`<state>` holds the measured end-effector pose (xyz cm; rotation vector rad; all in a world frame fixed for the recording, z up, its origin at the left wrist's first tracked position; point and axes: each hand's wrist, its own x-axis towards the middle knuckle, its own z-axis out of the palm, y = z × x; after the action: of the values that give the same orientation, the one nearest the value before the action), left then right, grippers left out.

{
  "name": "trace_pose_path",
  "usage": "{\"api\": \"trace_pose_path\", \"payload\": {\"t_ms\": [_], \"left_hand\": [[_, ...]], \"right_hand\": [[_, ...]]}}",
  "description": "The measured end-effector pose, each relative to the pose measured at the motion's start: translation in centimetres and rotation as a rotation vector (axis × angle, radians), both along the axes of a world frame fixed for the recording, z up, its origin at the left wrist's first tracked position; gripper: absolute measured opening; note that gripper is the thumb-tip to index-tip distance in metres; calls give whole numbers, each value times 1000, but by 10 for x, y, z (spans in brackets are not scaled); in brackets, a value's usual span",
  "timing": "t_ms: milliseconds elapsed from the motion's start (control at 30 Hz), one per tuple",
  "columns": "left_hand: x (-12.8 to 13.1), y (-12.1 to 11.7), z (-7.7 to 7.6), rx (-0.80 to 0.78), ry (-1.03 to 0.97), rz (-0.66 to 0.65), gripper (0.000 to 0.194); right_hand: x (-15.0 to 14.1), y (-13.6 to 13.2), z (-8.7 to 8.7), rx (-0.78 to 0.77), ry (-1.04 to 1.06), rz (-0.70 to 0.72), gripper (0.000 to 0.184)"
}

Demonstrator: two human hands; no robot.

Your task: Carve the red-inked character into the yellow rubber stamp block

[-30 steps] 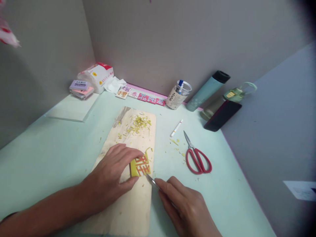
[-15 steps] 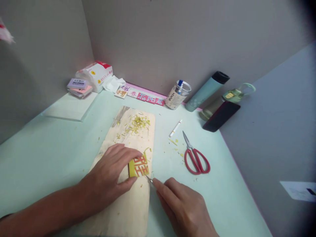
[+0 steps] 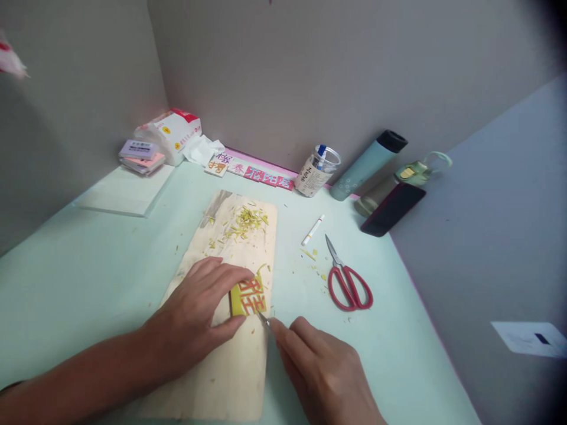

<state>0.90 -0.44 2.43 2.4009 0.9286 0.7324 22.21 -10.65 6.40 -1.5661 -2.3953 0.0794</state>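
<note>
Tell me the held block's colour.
The block is yellow with reddish lettering, seen best in the head view.

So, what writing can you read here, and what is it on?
"香", seemingly: pale pink tile.
"雅", perhaps: yellow block, partly covered by the left fingers.
"三", apparently: jar label, its rest blurred.
Too small, blurred or unclear: the other tiles, tissue pack, purple block, paper on the wall.

A craft desk [image 3: 398, 354], shown by shavings [image 3: 250, 218], scissors [image 3: 351, 288], wooden board [image 3: 234, 372].

the left grip [image 3: 204, 301] and right grip [image 3: 321, 366] are bare hands; a narrow dark band [image 3: 11, 386], cuff or strap unclear, crosses the bare left forearm [image 3: 97, 361].
</note>
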Motion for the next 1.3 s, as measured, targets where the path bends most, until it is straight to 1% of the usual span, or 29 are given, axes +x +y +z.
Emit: {"api": "trace_pose_path", "payload": {"t_ms": [100,200,267,400,500,700,800,1000,1167,1300], "left_hand": [[1,0,0,13,2,-5,40],[1,0,-1,16,8,-9,40],[1,-1,-1,16,3,-2,40],[1,-2,-2,16,-8,11,39],[1,-1,-2,14,-3,7,39],[1,0,-1,23,7,-12,39],[1,0,0,15,6,-17,39],[0,-1,1,5,6,-10,39],[0,-1,0,5,7,-7,39],[0,-1,-1,38,2,0,39]], "right_hand": [[3,2,-1,-102,126,-21,30],[5,3,0,-202,210,-36,27],[5,4,0,-240,248,-42,26],[3,5,-1,-265,303,-47,26],[1,4,-3,-226,292,-37,27],[6,1,-7,-61,137,-16,28],[7,-2,-9,-7,64,-16,28],[4,-2,-4,98,-72,12,33],[3,-2,-2,112,-85,40,36],[2,-1,-8,87,-22,25,32]]}}
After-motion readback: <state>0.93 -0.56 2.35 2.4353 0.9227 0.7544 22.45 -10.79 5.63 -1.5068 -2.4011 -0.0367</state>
